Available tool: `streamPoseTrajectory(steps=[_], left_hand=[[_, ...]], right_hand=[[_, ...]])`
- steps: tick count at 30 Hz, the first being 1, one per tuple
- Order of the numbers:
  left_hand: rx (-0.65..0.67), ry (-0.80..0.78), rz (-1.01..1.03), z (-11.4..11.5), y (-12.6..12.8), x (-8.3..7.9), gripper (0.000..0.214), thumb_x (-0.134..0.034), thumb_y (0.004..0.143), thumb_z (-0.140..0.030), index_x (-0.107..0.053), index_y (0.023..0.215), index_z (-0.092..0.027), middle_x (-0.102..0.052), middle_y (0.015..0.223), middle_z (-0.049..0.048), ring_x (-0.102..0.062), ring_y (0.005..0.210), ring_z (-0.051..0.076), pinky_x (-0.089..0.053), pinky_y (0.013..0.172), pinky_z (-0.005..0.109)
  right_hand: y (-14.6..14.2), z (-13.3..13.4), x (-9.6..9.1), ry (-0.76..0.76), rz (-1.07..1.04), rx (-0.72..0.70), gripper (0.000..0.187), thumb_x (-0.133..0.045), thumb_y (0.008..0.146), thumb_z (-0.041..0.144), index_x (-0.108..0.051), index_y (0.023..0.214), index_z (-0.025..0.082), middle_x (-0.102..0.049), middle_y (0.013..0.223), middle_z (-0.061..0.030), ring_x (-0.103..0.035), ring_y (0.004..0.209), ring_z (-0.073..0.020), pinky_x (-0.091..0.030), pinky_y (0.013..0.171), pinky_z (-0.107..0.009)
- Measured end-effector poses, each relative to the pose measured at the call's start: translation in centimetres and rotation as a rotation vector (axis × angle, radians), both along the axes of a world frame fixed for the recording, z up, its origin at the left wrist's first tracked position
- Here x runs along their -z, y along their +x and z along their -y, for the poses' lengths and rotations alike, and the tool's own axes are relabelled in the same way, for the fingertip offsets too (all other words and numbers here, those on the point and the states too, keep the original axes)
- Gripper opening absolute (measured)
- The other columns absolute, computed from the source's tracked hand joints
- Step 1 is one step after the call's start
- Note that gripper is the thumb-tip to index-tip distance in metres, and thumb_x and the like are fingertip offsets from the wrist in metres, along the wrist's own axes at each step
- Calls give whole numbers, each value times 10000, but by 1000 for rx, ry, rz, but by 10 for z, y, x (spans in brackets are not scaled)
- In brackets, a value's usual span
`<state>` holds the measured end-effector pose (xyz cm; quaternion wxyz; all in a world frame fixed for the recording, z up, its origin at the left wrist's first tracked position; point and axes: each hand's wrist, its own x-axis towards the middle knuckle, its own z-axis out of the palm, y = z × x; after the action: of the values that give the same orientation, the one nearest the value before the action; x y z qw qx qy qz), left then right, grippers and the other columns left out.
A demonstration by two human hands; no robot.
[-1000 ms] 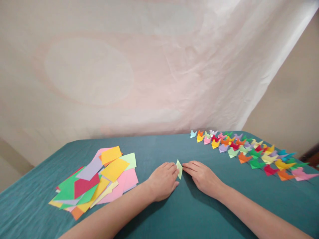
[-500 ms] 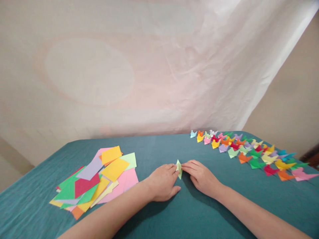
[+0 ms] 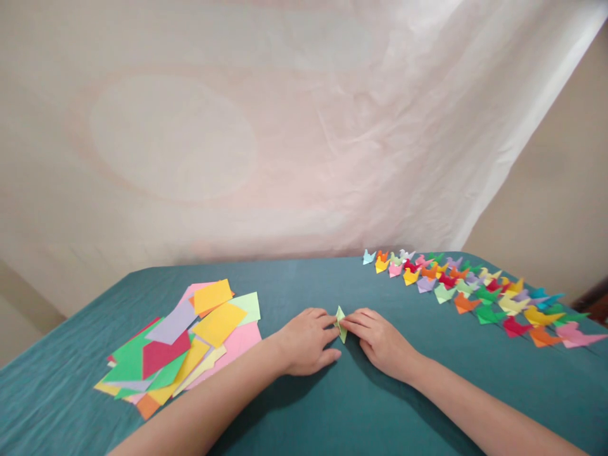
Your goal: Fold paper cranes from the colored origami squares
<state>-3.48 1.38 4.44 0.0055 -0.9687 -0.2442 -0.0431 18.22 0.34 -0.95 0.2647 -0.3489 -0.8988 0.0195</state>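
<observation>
A small piece of light green paper [image 3: 341, 334], folded into a narrow diamond, lies on the dark teal cloth between my hands. From the left, the fingertips of my left hand [image 3: 308, 341] hold its edge, with the thumb stretched out apart near the cloth. My right hand [image 3: 382, 341] has its fingertips pressed on the paper's right side and middle, its other fingers curled beneath. The fingertips cover part of the fold, so its exact shape there is hidden.
Loose coloured paper sheets [image 3: 219, 324] lie in a spread pile on the left. Several rows of small folded paper birds [image 3: 489, 311] stand at the right. A pale hanging sheet [image 3: 285, 139] rises behind the cloth-covered table [image 3: 304, 275].
My right fingertips have slid left, further over the green paper. My left hand has shifted slightly away from me, its fingers more spread and drawn back towards the paper's left edge.
</observation>
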Motion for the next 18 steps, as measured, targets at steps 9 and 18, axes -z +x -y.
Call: streamPoseTrajectory(steps=[9,18], left_hand=[[63,-85,57,-13,-9,-10,234,-418,896,-220,-636,973,-189,-639,1005,57,-540,984,189,-374,934,327],[-74,16,109,-8,-5,6,248,-438,902,-271,-556,1114,-217,-520,1123,75,-437,1093,219,-335,987,397]], right_hand=[[-4,3,-3,-22,85,42,436,-411,851,51,-548,1218,243,-600,1051,-84,-511,991,-203,-447,844,-373],[-4,1,-1,-10,134,56,397,-430,883,93,-538,1229,253,-589,1076,-88,-509,997,-203,-439,840,-370]])
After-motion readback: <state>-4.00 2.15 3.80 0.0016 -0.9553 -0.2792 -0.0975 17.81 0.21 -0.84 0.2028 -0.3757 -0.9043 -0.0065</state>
